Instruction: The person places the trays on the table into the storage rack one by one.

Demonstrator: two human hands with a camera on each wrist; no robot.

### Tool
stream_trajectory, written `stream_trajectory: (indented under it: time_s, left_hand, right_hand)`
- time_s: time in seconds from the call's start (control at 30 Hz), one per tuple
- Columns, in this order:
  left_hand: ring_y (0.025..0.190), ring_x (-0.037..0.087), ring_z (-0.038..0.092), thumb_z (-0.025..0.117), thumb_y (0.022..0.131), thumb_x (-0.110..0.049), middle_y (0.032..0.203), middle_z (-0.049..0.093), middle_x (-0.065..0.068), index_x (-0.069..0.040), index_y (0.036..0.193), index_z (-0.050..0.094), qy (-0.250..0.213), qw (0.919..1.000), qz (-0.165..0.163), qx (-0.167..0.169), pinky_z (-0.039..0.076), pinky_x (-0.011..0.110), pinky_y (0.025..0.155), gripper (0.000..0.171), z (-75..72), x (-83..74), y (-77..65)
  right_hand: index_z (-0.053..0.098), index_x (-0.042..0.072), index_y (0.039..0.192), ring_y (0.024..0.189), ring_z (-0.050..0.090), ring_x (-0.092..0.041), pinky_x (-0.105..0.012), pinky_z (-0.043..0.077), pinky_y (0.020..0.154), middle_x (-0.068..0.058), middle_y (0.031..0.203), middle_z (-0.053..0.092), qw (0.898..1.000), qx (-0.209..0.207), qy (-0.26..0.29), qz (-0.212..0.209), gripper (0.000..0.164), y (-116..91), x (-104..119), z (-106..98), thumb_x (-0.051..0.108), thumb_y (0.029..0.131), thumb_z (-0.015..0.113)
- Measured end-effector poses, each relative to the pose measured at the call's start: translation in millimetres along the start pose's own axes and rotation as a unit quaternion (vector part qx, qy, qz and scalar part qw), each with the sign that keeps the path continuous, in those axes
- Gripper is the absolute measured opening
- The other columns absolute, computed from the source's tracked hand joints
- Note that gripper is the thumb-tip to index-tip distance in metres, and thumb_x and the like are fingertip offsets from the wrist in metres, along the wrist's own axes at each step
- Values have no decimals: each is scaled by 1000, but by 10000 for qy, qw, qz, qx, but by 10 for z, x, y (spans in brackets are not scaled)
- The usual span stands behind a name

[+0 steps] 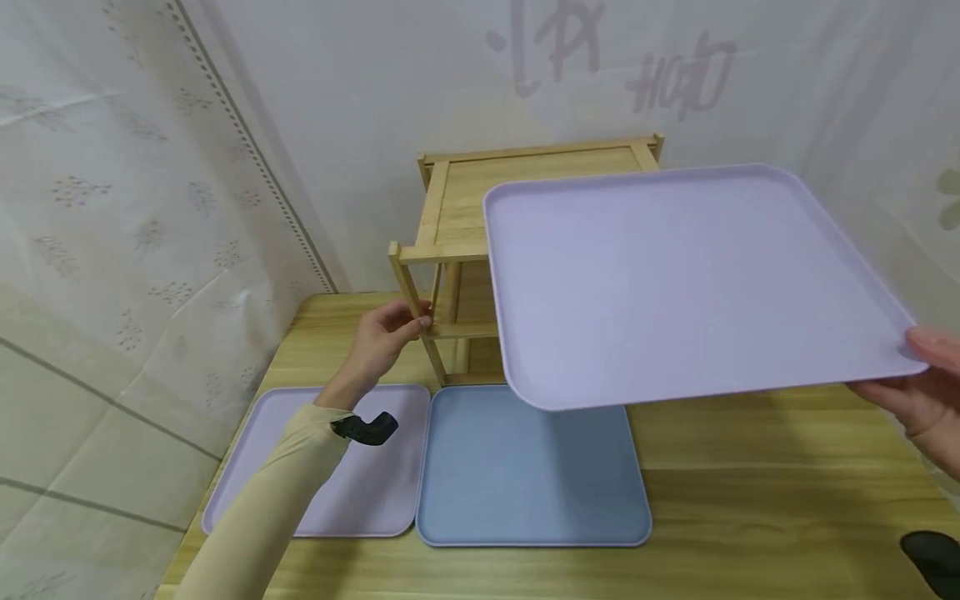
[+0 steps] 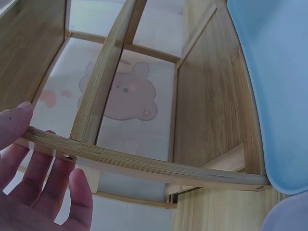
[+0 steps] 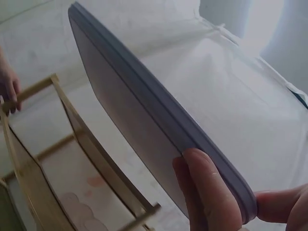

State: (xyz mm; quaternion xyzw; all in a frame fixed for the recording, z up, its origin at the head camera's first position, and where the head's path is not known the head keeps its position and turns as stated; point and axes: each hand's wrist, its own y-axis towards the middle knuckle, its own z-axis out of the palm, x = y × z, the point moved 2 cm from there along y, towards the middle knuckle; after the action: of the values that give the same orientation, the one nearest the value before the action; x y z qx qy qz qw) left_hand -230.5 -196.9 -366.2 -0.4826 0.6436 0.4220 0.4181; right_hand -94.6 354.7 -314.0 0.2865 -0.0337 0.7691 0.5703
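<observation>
In the head view my right hand (image 1: 918,400) pinches a lilac tray (image 1: 690,283) by its near right corner, thumb on top and fingers beneath. The tray is raised and tilted in front of a wooden shelf rack (image 1: 465,204), covering much of its right side. My left hand (image 1: 386,333) grips the rack's left front post near the middle shelf. In the left wrist view that hand's thumb and fingers lie around a curved wooden side bar (image 2: 139,161). The right wrist view shows the raised tray edge-on between thumb and fingers (image 3: 211,187).
A blue tray (image 1: 532,475) lies on the wooden table (image 1: 750,483) in front of the rack. Left of it, partly under my left forearm, is another lilac tray (image 1: 367,492). White patterned cloth (image 1: 315,100) hangs behind and at the left.
</observation>
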Motion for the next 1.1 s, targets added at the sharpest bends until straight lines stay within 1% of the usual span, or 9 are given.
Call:
stream_trajectory:
  time_s: [0.13,0.23,0.43,0.6,0.77,0.9,1.0,1.07,1.1]
  left_hand:
    - [96,5,63,63,93,-12,122,61,27,3,118,62,66,10000,6,21,54,21,81,30,4,-16,-14]
    - [97,7,63,63,93,-12,120,63,24,2,119,62,110,9999,43,33,55,30,87,29,12,-33,-22]
    - [92,9,62,62,93,-8,108,68,6,3,115,63,236,9996,118,-63,55,27,82,25,28,-29,-23]
    - [83,7,60,62,92,-5,89,65,-6,6,107,63,330,9991,92,-232,52,23,75,19,18,-17,-29]
    - [86,6,60,64,92,-12,101,67,12,4,112,64,344,9993,28,-171,53,21,78,25,10,-8,-22]
    - [91,7,61,65,92,-14,113,66,22,3,115,64,327,9994,19,-127,54,21,80,28,18,-5,-7]
    - [92,7,62,65,92,-14,115,66,22,2,116,65,379,9992,42,-121,53,19,78,28,26,-1,0]
    - [92,7,62,65,93,-14,115,66,21,2,116,64,421,9990,63,-115,53,19,77,28,26,-2,0]
    - [92,7,61,65,93,-14,115,66,21,2,116,64,422,9990,69,-107,53,19,77,28,27,-2,-1]
  right_hand:
    - [24,-3,150,138,35,-40,-47,32,108,-25,151,34,9913,889,444,861,63,269,-200,299,15,100,-10]
    - [22,-6,150,138,36,-39,-46,33,109,-25,152,33,9886,1174,140,929,62,424,-311,424,12,100,-11]
    - [35,-9,144,127,51,-38,-45,42,102,-24,142,48,9934,726,-489,746,54,651,-446,466,2,103,1]
    - [40,-7,142,123,55,-38,-45,45,100,-24,139,52,9955,493,-436,677,50,852,-568,481,0,104,9]
    - [48,-9,134,118,59,-38,-44,49,96,-23,133,56,9983,-75,-185,541,42,1027,-661,462,-1,104,21]
    - [50,-8,131,112,63,-36,-41,52,91,-21,130,59,9948,-647,-783,116,34,1107,-696,451,-5,102,33]
    - [48,-4,129,102,69,-29,-39,56,84,-16,125,60,9743,-938,-1991,-477,33,1112,-709,458,-11,96,43]
    - [48,0,125,98,69,-20,-32,58,79,-11,124,57,9388,-1105,-3126,-935,37,1094,-722,474,-14,91,51]
    - [50,2,122,97,68,-16,-27,58,77,-8,124,57,9091,-1214,-3810,-1167,38,1083,-728,489,-14,89,56]
